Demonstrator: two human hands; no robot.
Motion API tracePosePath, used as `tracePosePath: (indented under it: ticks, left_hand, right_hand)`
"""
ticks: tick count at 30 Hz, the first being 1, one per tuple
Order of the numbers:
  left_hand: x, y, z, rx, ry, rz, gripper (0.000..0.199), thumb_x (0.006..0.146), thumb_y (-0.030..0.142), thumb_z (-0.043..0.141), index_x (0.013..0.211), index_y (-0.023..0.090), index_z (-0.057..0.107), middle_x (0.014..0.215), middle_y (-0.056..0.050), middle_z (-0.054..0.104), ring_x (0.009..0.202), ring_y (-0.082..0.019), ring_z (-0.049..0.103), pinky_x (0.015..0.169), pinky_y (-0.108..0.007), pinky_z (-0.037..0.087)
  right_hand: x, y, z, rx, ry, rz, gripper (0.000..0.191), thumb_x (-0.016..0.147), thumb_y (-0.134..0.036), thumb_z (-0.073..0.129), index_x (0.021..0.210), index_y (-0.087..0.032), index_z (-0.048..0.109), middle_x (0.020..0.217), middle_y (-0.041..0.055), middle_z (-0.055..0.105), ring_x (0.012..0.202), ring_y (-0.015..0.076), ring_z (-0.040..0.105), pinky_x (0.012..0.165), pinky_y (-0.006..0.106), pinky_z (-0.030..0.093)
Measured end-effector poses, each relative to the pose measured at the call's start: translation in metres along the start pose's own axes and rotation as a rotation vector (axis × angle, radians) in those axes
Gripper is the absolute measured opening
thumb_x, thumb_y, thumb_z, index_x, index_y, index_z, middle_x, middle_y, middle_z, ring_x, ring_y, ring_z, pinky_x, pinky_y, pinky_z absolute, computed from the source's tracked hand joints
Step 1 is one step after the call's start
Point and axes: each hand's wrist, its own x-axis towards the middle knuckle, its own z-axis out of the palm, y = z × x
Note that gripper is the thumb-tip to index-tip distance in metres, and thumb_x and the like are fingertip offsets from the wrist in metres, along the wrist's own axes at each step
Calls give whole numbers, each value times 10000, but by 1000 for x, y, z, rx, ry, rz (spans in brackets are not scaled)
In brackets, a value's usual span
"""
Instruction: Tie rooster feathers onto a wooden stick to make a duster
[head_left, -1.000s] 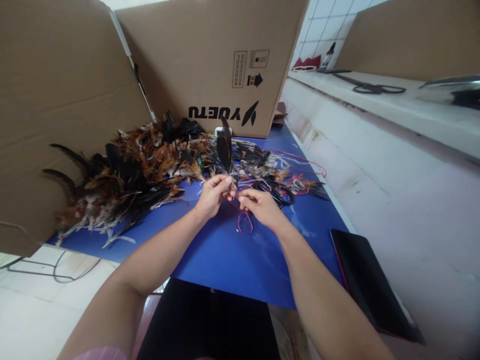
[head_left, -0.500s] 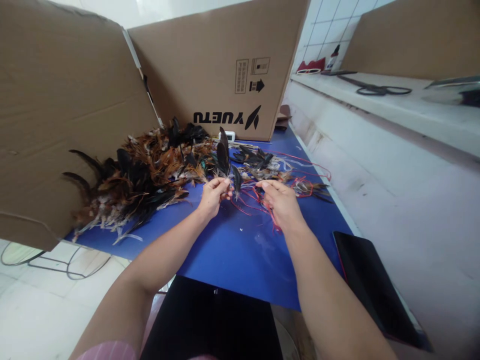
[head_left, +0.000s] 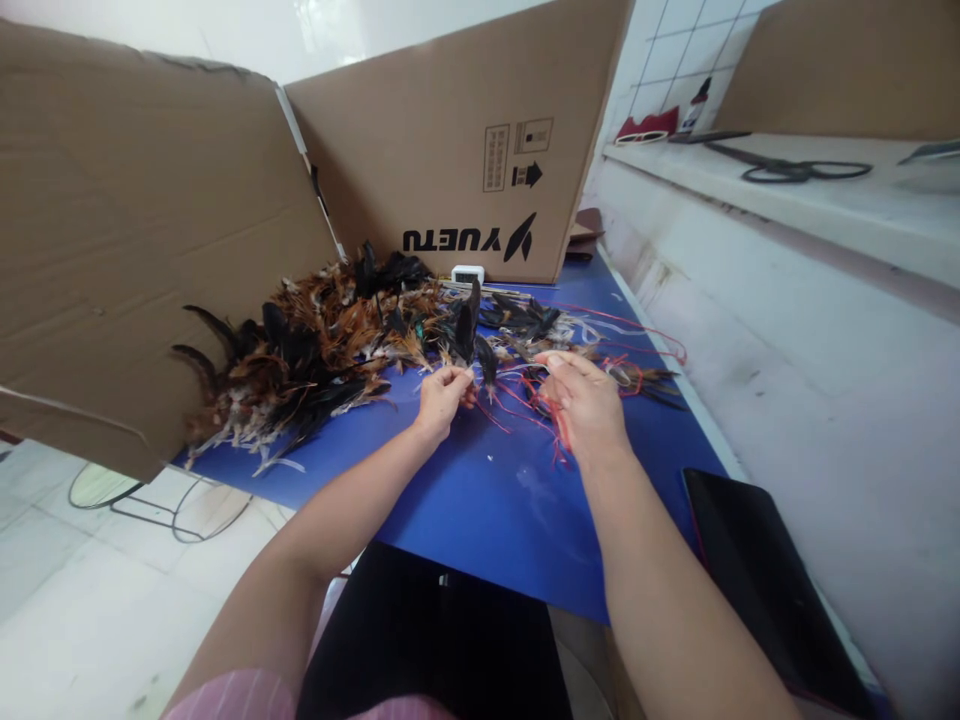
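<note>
My left hand is closed, pinching the base of a dark feather that points up. To its right my right hand is closed on red string, strands of which hang below the fingers. A thin pale strand runs between the two hands. Another small dark feather stands just right of my left fingertips. On the blue table, a big pile of brown and black feathers lies to the left. More dark feathers lie behind the hands.
Cardboard panels stand behind and at the left. A small white digital device sits at the rear panel's foot. Scissors and a small bottle are on the right ledge. A black flat object lies at the right edge.
The view has shifted, so the scene appears slightly further right. My hands are a little further apart, with the pale strand now visible between them. Both keep their pinch.
</note>
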Motion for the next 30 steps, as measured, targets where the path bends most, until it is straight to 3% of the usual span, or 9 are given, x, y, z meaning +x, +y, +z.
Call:
tracePosePath:
  ticks: [4,6,9,11,13,18,30]
  left_hand:
    - [1,-2,-1,31,18,-10,252,654,368,650,604,147,540,532,13,581,405,-72,496,401,-196,413]
    - [1,-3,-1,43,19,-10,241,659,353,643,596,146,539,523,14,576,395,-70,490,398,-195,411]
    - [1,-4,-1,67,18,-4,223,671,337,632,596,145,547,520,15,575,388,-69,488,394,-195,409]
    - [1,-5,-1,86,20,3,214,677,330,628,601,145,553,510,18,570,384,-70,487,389,-193,402]
    - [1,-6,-1,108,23,13,201,683,318,625,604,146,556,484,29,554,375,-69,480,387,-188,396]
    - [1,-6,-2,170,33,48,202,706,294,610,578,150,548,431,46,513,351,-61,457,378,-173,367]
    - [11,2,-15,229,128,115,161,714,258,598,603,154,545,464,40,535,373,-68,487,395,-173,381]
  right_hand:
    - [-1,4,0,12,0,-2,182,732,-346,627,799,-183,669,421,-95,308,376,64,261,388,218,248]
    - [-2,7,1,21,-29,16,178,736,-346,633,801,-186,674,480,-71,415,399,58,305,400,209,277]
    - [-5,8,5,48,-113,48,171,743,-357,629,799,-200,663,801,16,632,518,71,472,427,205,341]
    - [-7,8,7,79,-186,78,171,758,-367,614,805,-207,649,946,47,660,653,112,573,484,221,409]
    - [-8,7,8,102,-238,108,165,765,-365,607,801,-207,638,890,51,676,718,142,611,561,255,464]
    - [-8,6,7,94,-221,93,130,744,-336,624,747,-207,627,713,15,636,656,149,603,649,319,507]
    - [-8,-2,2,198,-277,151,122,698,-313,654,691,-200,609,620,-3,568,532,125,529,501,276,439]
